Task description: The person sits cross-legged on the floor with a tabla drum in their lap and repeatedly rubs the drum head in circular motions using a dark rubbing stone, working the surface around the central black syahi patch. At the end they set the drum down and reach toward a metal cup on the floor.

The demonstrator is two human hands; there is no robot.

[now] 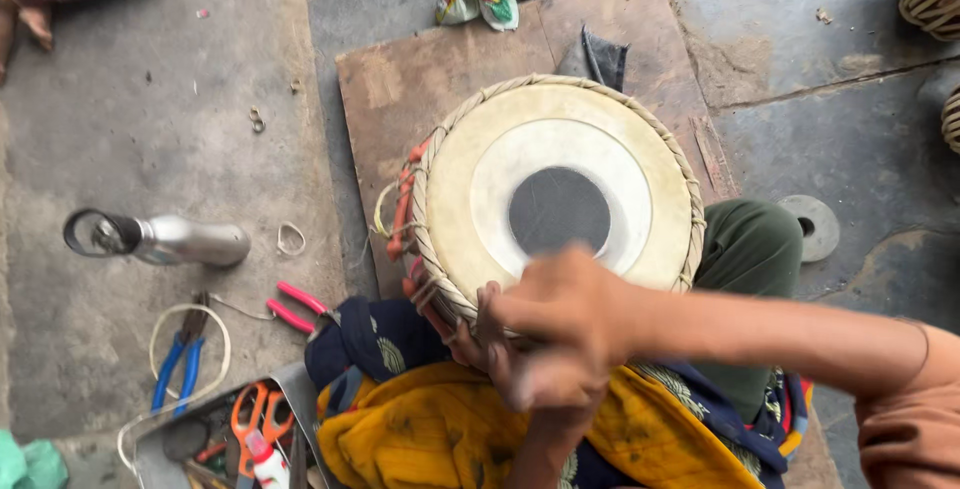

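One drum (560, 194), head facing up, axis vertical. Two hands at its six o'clock rim: right hand (560, 324) clenched (blurred), left hand (480, 339) grip unclear.

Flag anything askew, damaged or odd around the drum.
The drum tilts against the person's lap rather than standing upright, both hands at its near rim. Tools lie scattered on the floor: a metal flask on its side, blue-handled pliers, pink-handled pliers. No damage visible.

Left of me: bare floor between the metal bottle (160, 240) and the drum (555, 194), room for my hand.
Near my lap: pliers (295, 307) and a tool tray (215, 439) crowd it.
Right: flat disc (812, 227), otherwise open.
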